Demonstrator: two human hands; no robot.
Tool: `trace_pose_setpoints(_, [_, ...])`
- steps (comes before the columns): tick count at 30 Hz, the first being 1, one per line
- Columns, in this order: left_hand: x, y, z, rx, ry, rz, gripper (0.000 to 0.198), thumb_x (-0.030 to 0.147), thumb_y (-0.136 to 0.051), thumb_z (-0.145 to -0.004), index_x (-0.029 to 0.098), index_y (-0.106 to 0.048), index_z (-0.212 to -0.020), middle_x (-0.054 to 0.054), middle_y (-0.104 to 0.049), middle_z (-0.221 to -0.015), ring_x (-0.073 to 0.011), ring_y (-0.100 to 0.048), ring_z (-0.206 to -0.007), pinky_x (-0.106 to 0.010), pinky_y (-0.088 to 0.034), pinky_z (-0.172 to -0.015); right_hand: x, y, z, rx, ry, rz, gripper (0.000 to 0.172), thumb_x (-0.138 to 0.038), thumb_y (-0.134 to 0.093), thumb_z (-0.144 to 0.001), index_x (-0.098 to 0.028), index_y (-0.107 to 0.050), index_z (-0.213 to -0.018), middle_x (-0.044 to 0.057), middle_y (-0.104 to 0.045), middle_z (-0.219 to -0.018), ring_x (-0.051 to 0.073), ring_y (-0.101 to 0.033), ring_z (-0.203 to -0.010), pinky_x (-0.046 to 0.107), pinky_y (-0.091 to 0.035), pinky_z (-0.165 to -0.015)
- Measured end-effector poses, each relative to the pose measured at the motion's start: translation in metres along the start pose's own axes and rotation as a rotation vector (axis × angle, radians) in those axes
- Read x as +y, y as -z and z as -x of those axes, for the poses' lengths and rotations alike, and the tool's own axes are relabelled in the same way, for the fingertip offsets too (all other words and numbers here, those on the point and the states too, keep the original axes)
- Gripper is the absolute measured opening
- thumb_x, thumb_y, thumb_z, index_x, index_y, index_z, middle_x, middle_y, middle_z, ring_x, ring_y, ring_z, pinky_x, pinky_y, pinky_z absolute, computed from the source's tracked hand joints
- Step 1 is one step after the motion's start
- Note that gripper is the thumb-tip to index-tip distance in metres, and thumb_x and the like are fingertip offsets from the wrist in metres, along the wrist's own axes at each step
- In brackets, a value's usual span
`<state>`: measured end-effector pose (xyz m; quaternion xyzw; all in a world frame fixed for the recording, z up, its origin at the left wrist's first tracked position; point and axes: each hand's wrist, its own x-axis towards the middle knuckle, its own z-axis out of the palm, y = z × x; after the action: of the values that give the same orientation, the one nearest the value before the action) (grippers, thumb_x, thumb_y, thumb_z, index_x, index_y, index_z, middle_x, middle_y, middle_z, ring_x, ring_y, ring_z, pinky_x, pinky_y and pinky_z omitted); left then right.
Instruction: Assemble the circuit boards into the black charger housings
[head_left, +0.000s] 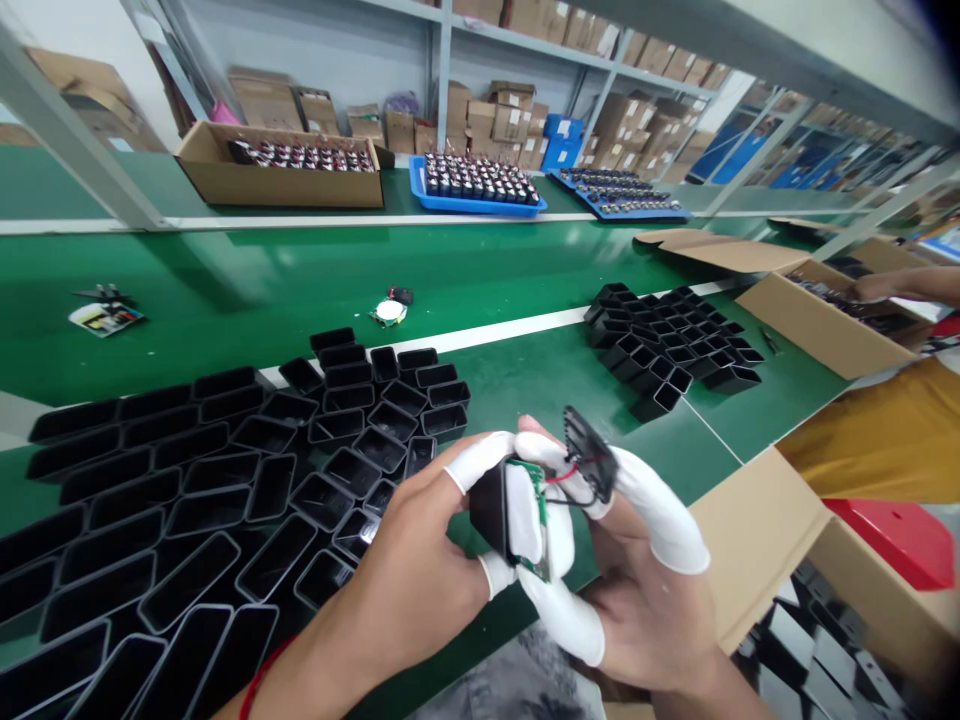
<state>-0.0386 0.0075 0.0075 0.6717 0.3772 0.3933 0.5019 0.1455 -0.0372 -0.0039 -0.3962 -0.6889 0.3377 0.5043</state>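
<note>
My left hand (pixel 420 550) and my right hand (pixel 637 590) meet at the lower middle of the head view, both with white finger cots. Together they grip a small black case (pixel 491 505) with a green circuit board (pixel 536 500) set at its open end. Red and black wires run from the board to a black end cap (pixel 589 450), which sits against my right fingertips. Left thumb and fingers pinch the case's side. Just left of my hands, many empty black cases (pixel 225 500) stand packed on the green table.
A second cluster of black cases (pixel 667 345) lies to the right. Another person's arm (pixel 900 287) reaches into an open carton (pixel 817 325). Blue trays (pixel 476 190) and a cardboard box (pixel 277 165) of parts line the back. An open box (pixel 772 540) stands at my right.
</note>
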Motion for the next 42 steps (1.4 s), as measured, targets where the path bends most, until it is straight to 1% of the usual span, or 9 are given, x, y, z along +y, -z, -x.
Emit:
trace_pose_setpoints(3, [-0.005, -0.004, 0.001, 0.022, 0.076, 0.035, 0.062, 0.010, -0.082, -0.069, 0.035, -0.063, -0.123, 0.004, -0.070, -0.114, -0.0158, -0.071, -0.090, -0.024, -0.060, -0.080, -0.001, -0.007, 0.001, -0.017, -0.095, -0.157, 0.106, -0.034, -0.081, -0.081, -0.043, -0.010, -0.159, 0.004, -0.027, -0.166, 0.032, -0.030, -0.151, 0.056, -0.029, -0.122])
trace_pose_setpoints(6, [-0.008, -0.016, 0.002, 0.019, 0.142, 0.130, 0.059, 0.015, -0.083, -0.071, 0.027, -0.062, -0.124, -0.002, -0.071, -0.115, -0.0208, -0.072, -0.094, -0.031, -0.062, -0.084, -0.001, -0.017, 0.006, 0.132, -0.168, -0.346, 0.093, -0.046, -0.068, -0.091, -0.048, -0.004, -0.157, 0.001, -0.026, -0.167, 0.030, -0.031, -0.151, 0.059, -0.027, -0.122])
trace_pose_setpoints(12, [-0.008, -0.048, 0.005, 0.101, 0.152, 0.103, 0.062, 0.010, -0.073, -0.070, 0.025, -0.061, -0.128, -0.006, -0.071, -0.123, -0.0268, -0.070, -0.108, -0.041, -0.058, -0.097, 0.011, -0.025, 0.021, 0.279, -0.456, -0.440, 0.044, -0.036, -0.061, -0.098, -0.041, -0.054, -0.141, -0.001, -0.059, -0.146, 0.024, -0.055, -0.134, 0.040, -0.044, -0.115])
trace_pose_setpoints(16, [-0.009, -0.063, 0.008, 0.185, 0.050, -0.006, 0.058, 0.010, -0.069, -0.071, 0.026, -0.063, -0.126, -0.005, -0.071, -0.121, -0.0262, -0.071, -0.105, -0.041, -0.059, -0.096, 0.021, -0.019, 0.027, 0.353, -0.474, -0.428, 0.031, -0.036, -0.064, -0.096, -0.033, -0.069, -0.126, 0.001, -0.077, -0.110, 0.020, -0.072, -0.095, 0.032, -0.059, -0.085])
trace_pose_setpoints(21, [-0.020, -0.083, -0.002, 0.201, 0.020, 0.064, 0.058, 0.009, -0.069, -0.070, 0.024, -0.062, -0.126, -0.005, -0.068, -0.125, -0.0246, -0.070, -0.107, -0.036, -0.059, -0.092, 0.024, -0.003, 0.023, 0.413, -0.557, -0.493, 0.029, -0.041, -0.076, -0.086, -0.029, -0.076, -0.113, 0.001, -0.079, -0.096, 0.022, -0.071, -0.088, 0.032, -0.057, -0.077])
trace_pose_setpoints(26, [-0.028, -0.110, -0.015, 0.085, 0.096, 0.286, 0.058, 0.014, -0.078, -0.069, 0.024, -0.061, -0.124, -0.004, -0.070, -0.117, -0.0211, -0.071, -0.100, -0.032, -0.060, -0.089, 0.028, 0.024, 0.032, 0.513, -0.637, -0.668, 0.051, -0.065, -0.069, -0.081, -0.032, -0.073, -0.120, 0.004, -0.077, -0.111, 0.025, -0.072, -0.094, 0.039, -0.059, -0.084])
trace_pose_setpoints(37, [-0.038, -0.162, -0.046, 0.063, -0.013, -0.064, 0.050, 0.008, -0.062, -0.078, 0.014, -0.055, -0.127, -0.016, -0.064, -0.128, -0.0283, -0.064, -0.118, -0.045, -0.054, -0.103, 0.045, 0.059, 0.048, 0.568, -0.563, 0.082, 0.044, -0.053, -0.067, -0.084, -0.022, -0.073, -0.116, 0.010, -0.071, -0.119, 0.029, -0.063, -0.114, 0.043, -0.048, -0.103])
trace_pose_setpoints(39, [-0.029, -0.165, -0.050, 0.004, -0.036, -0.114, 0.048, 0.007, -0.055, -0.082, 0.012, -0.053, -0.130, -0.018, -0.063, -0.131, -0.0279, -0.063, -0.121, -0.045, -0.052, -0.107, 0.041, 0.070, 0.050, 0.544, -0.532, 0.332, 0.046, -0.053, -0.068, -0.082, -0.019, -0.072, -0.112, 0.012, -0.071, -0.115, 0.029, -0.066, -0.103, 0.042, -0.052, -0.094])
trace_pose_setpoints(42, [-0.013, -0.155, -0.058, -0.183, -0.067, -0.229, 0.073, 0.012, -0.065, -0.075, 0.004, -0.042, -0.145, -0.027, -0.046, -0.151, -0.0355, -0.052, -0.137, -0.045, -0.049, -0.111, 0.044, 0.102, 0.054, 0.544, -0.663, 0.590, 0.060, -0.062, -0.058, -0.083, -0.016, -0.069, -0.120, 0.015, -0.074, -0.103, 0.031, -0.069, -0.085, 0.043, -0.055, -0.076])
